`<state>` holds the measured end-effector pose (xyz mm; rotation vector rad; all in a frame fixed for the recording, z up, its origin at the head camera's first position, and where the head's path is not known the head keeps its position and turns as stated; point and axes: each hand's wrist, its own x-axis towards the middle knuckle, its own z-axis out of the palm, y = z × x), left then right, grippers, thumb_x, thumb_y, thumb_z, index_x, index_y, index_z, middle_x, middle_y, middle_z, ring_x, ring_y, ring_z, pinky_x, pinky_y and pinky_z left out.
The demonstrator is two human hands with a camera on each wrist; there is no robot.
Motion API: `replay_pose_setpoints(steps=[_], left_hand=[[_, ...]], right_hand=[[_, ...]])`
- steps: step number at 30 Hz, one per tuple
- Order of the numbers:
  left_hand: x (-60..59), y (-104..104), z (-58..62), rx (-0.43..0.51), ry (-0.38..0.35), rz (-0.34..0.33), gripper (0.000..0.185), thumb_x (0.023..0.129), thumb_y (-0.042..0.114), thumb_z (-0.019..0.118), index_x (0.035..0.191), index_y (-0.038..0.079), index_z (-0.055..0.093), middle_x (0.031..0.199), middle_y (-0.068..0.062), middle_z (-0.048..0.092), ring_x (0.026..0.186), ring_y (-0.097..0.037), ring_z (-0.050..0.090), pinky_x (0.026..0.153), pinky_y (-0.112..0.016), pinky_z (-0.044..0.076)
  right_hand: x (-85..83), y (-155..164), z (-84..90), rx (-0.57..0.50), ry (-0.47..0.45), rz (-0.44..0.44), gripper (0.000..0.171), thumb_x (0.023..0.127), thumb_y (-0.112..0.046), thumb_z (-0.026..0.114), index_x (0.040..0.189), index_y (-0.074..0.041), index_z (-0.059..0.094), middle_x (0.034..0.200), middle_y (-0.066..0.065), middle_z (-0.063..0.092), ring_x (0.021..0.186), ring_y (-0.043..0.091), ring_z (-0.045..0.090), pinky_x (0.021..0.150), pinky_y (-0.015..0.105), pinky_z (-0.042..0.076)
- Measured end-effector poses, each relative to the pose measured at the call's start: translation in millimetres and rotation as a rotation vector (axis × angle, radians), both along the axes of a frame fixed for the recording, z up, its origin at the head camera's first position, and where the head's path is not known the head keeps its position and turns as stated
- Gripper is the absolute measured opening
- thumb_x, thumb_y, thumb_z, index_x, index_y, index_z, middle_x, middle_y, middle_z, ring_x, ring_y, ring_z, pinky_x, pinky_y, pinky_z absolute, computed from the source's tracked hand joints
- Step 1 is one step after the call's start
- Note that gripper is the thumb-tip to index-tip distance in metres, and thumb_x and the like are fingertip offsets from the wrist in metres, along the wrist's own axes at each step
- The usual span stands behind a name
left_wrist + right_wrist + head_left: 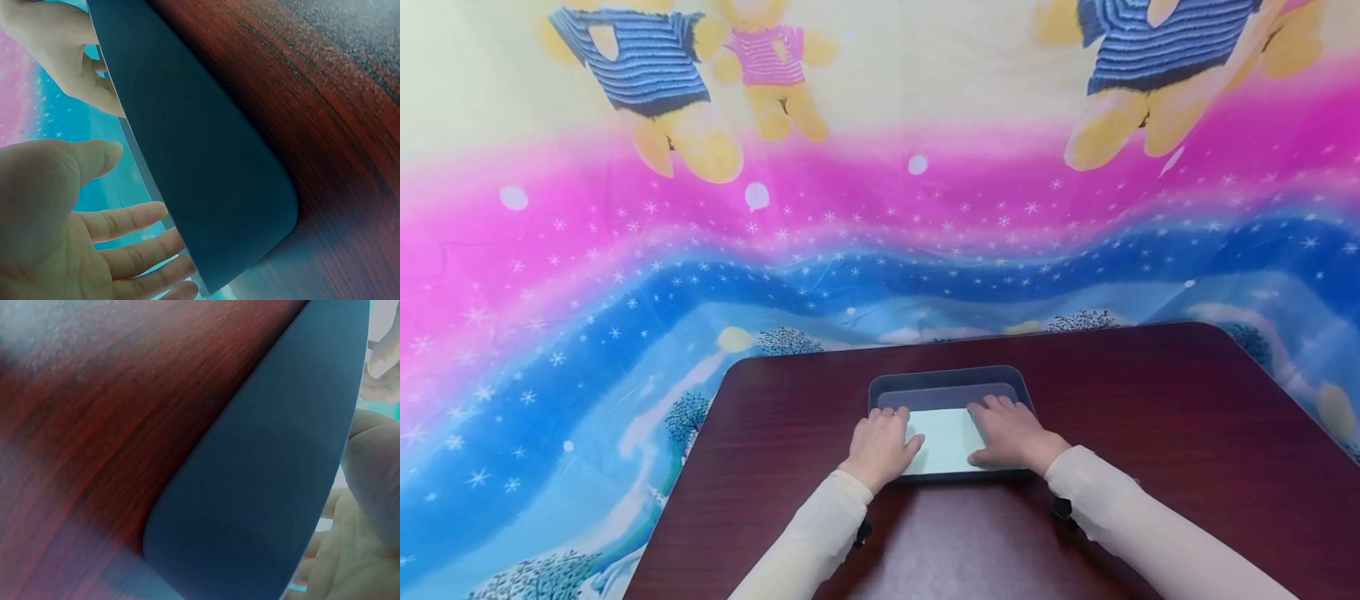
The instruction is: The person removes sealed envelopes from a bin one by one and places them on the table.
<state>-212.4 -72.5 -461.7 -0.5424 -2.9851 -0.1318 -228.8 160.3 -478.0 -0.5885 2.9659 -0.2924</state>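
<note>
A dark grey shallow tray (947,379) sits on the dark red wooden table (1150,417), with a white sheet (946,440) lying flat inside it. My left hand (898,429) rests on the sheet's left edge. My right hand (992,429) lies flat on its right side. In the left wrist view the left hand (128,187) is spread with relaxed fingers beside the tray's wall (206,169), and the other hand (69,62) shows beyond it. The right wrist view shows the tray's outer wall (269,487) and the right hand's palm (362,519) over it.
The table's wood surface (325,94) runs on all sides of the tray. Behind and to the left of the table hangs a bright cloth (625,275) printed with teddy bears, pink and blue bands and stars. The table's left edge (685,483) lies near my left forearm.
</note>
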Motion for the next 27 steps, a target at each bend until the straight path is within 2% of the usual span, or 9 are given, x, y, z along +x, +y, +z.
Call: replay_pose_setpoints(steps=[7, 20, 27], left_hand=[[0.8, 1.1, 0.9, -0.011, 0.001, -0.002, 0.038, 0.096, 0.045, 0.064, 0.109, 0.010, 0.067, 0.095, -0.007, 0.070, 0.087, -0.024, 0.064, 0.072, -0.039, 0.055], [-0.2, 2.4, -2.4, -0.035, 0.012, -0.006, 0.040, 0.096, 0.046, 0.064, 0.113, 0.010, 0.067, 0.099, -0.008, 0.072, 0.089, -0.024, 0.065, 0.074, -0.039, 0.056], [1.0, 2.7, -1.9, -0.032, 0.010, -0.010, 0.041, 0.096, 0.046, 0.064, 0.114, 0.009, 0.068, 0.099, -0.008, 0.072, 0.088, -0.025, 0.066, 0.074, -0.039, 0.056]], right_hand=[[1.0, -1.2, -0.5, 0.014, 0.072, 0.012, 0.084, 0.073, -0.049, 0.087, 0.138, -0.006, 0.056, 0.130, 0.020, 0.061, 0.117, 0.039, 0.058, 0.096, 0.059, 0.045], [-1.7, -1.9, -0.1, 0.017, 0.065, -0.006, 0.085, 0.072, -0.051, 0.087, 0.138, -0.007, 0.057, 0.130, 0.019, 0.061, 0.118, 0.038, 0.057, 0.100, 0.059, 0.044], [-2.0, -4.2, 2.9, 0.009, 0.125, -0.013, 0.081, 0.068, -0.047, 0.091, 0.129, -0.004, 0.061, 0.117, 0.018, 0.059, 0.106, 0.034, 0.058, 0.093, 0.056, 0.045]])
